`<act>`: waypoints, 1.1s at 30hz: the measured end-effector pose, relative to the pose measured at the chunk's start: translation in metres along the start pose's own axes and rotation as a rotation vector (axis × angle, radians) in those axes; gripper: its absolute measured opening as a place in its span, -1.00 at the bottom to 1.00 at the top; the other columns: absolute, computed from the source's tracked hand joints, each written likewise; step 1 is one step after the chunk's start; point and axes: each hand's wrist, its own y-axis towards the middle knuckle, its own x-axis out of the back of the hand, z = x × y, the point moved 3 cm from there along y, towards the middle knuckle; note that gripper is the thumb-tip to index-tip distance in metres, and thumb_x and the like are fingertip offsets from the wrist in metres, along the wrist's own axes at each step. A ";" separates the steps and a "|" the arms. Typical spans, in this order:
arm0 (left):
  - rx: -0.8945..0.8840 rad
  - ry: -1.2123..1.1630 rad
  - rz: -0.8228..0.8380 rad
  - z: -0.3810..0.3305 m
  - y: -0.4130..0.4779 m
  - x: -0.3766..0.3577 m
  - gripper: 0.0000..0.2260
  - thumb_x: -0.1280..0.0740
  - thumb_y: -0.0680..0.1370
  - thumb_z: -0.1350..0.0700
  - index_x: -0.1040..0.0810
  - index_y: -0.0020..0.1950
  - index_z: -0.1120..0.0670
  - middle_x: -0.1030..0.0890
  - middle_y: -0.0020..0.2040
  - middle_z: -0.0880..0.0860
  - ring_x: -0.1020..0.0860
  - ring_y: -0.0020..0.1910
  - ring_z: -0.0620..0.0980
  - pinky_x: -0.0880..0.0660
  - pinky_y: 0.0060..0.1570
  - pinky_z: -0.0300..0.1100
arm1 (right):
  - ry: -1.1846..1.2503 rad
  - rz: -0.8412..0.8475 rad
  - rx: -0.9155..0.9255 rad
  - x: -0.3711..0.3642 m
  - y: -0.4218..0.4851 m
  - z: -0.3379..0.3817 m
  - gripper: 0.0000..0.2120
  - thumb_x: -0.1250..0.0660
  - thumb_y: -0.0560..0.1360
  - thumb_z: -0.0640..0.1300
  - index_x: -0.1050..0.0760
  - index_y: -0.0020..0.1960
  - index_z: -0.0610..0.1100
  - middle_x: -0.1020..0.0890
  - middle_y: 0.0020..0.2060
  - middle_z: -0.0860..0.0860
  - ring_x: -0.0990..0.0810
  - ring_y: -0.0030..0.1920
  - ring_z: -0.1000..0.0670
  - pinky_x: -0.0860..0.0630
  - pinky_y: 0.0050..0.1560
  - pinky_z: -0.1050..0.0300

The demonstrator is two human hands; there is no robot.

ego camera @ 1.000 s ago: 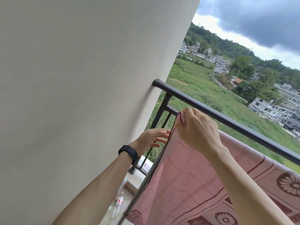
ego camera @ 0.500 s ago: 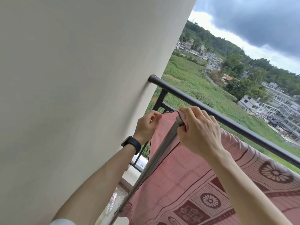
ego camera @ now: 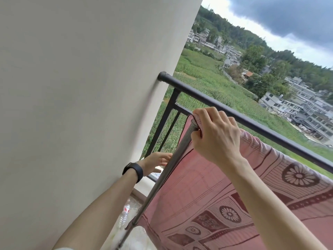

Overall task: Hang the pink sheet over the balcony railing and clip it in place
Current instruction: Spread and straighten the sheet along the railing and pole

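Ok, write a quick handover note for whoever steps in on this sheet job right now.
Right hand: gripping the sheet corner bunched over the top end of the grey pole.
Left hand: lower down beside the pole, fingers loosely curled, holding nothing that shows.
Sheet: draped along the pole, just inside the black railing.
Done: sheet hung and spread.
Left: clip the corner in place. No clip is in view, so find one first.

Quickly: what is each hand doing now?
Left hand: open, holding nothing, beside the grey pole.
Right hand: closed on the pink sheet at the pole top.
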 end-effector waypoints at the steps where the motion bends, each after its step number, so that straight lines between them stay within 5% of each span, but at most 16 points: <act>1: 0.050 -0.068 0.060 0.001 0.001 0.000 -0.77 -0.30 0.37 -0.05 -0.68 -0.05 -0.09 -0.63 -0.02 -0.07 -0.51 0.03 -0.05 -0.36 0.13 0.03 | -0.006 -0.011 -0.004 -0.001 0.000 0.001 -0.61 -0.27 0.43 -0.05 -0.48 0.24 -0.07 -0.61 0.09 -0.03 -0.57 -0.04 -0.11 -0.46 -0.05 -0.01; 5: 0.128 -0.025 0.065 0.001 0.011 0.005 -0.50 -0.33 0.34 -0.01 -0.52 0.28 -0.25 -0.49 0.32 0.00 -0.44 0.31 0.02 -0.17 0.40 0.29 | -0.021 -0.055 -0.003 -0.003 -0.002 0.000 -0.61 -0.26 0.42 -0.05 -0.48 0.23 -0.07 -0.60 0.07 -0.01 -0.57 -0.04 -0.11 -0.45 -0.06 -0.01; 8: 0.219 -0.064 0.182 0.006 0.017 0.005 -0.64 -0.36 0.42 -0.12 -0.55 0.23 -0.22 -0.58 0.16 -0.04 -0.51 0.13 0.02 -0.17 0.39 0.25 | -0.033 -0.069 -0.007 -0.006 -0.002 -0.001 -0.62 -0.27 0.41 -0.05 -0.48 0.22 -0.06 -0.60 0.08 0.00 -0.57 -0.03 -0.10 -0.45 -0.05 -0.01; 10: 0.229 0.086 0.120 0.010 0.024 0.003 -0.77 -0.36 0.45 -0.15 -0.59 0.07 -0.13 -0.62 0.02 -0.05 -0.54 0.03 0.02 -0.33 0.24 0.16 | -0.036 -0.092 -0.015 -0.008 -0.002 -0.001 -0.63 -0.28 0.41 -0.05 -0.49 0.21 -0.04 -0.60 0.07 0.01 -0.57 -0.03 -0.09 -0.44 -0.05 0.00; 13: -0.110 0.301 -0.182 0.002 0.036 0.006 -0.86 -0.34 0.54 -0.05 -0.54 -0.13 0.00 -0.57 -0.26 -0.02 -0.50 -0.27 -0.06 -0.44 -0.16 -0.13 | -0.048 -0.137 -0.032 -0.012 -0.003 0.000 -0.65 -0.27 0.40 -0.06 -0.50 0.18 -0.03 -0.60 0.05 0.03 -0.57 -0.03 -0.08 -0.41 -0.04 0.02; 17: -0.464 0.582 -0.738 -0.011 0.019 0.039 -0.62 -0.07 0.58 -0.30 -0.37 -0.09 0.00 -0.45 -0.39 -0.09 -0.44 -0.40 -0.01 -0.32 -0.40 -0.09 | -0.058 -0.184 -0.054 -0.016 -0.004 0.003 -0.66 -0.28 0.38 -0.11 -0.52 0.16 -0.04 -0.60 0.04 0.02 -0.55 -0.03 -0.08 -0.37 -0.04 0.02; 20: -0.547 0.551 -0.846 -0.012 0.014 0.052 -0.51 0.10 0.51 -0.44 -0.34 -0.03 -0.06 -0.46 -0.35 -0.11 -0.48 -0.36 0.02 -0.35 -0.40 -0.07 | -0.043 -0.217 -0.029 -0.018 -0.001 0.007 -0.65 -0.28 0.38 -0.13 -0.53 0.16 -0.06 -0.61 0.07 0.00 -0.56 0.01 -0.10 -0.39 0.01 0.01; 24: -0.540 0.663 -0.885 0.007 0.007 0.047 -0.46 0.25 0.49 -0.46 -0.26 -0.02 -0.09 -0.41 -0.38 -0.15 -0.51 -0.38 0.13 -0.32 -0.43 -0.12 | 0.044 -0.357 -0.086 -0.027 -0.021 0.016 -0.45 -0.31 0.37 -0.21 -0.47 0.38 -0.12 -0.42 0.41 -0.16 -0.34 0.45 -0.18 -0.24 0.42 -0.19; 26: -0.634 0.751 -0.838 0.024 -0.002 0.045 -0.42 0.22 0.49 -0.46 -0.29 -0.02 -0.02 -0.38 -0.43 -0.13 -0.47 -0.48 0.09 -0.27 -0.48 -0.21 | 0.197 -0.422 -0.018 -0.045 -0.061 0.036 -0.50 -0.30 0.45 -0.18 -0.42 0.39 -0.11 -0.39 0.40 -0.16 -0.31 0.47 -0.17 -0.25 0.43 -0.21; 29: -0.726 0.831 -0.743 0.038 -0.012 0.046 -0.45 0.11 0.47 -0.45 -0.31 -0.02 -0.01 -0.41 -0.44 -0.05 -0.45 -0.54 0.06 -0.29 -0.58 -0.26 | 0.486 -0.143 -0.090 -0.094 -0.129 0.063 -0.62 -0.33 0.50 -0.07 -0.42 0.30 -0.07 -0.46 0.23 0.00 -0.46 0.27 -0.04 -0.44 0.22 -0.02; 33: -0.846 1.128 -0.681 0.038 -0.008 0.049 -0.44 -0.12 0.53 -0.31 -0.59 -0.08 0.18 -0.53 -0.42 0.06 -0.52 -0.52 0.08 -0.45 -0.57 -0.18 | 0.794 0.376 -0.708 -0.160 -0.167 0.072 -0.68 -0.38 0.50 0.15 -0.31 0.14 0.19 -0.43 0.09 0.28 -0.56 0.05 0.15 -0.43 -0.15 0.30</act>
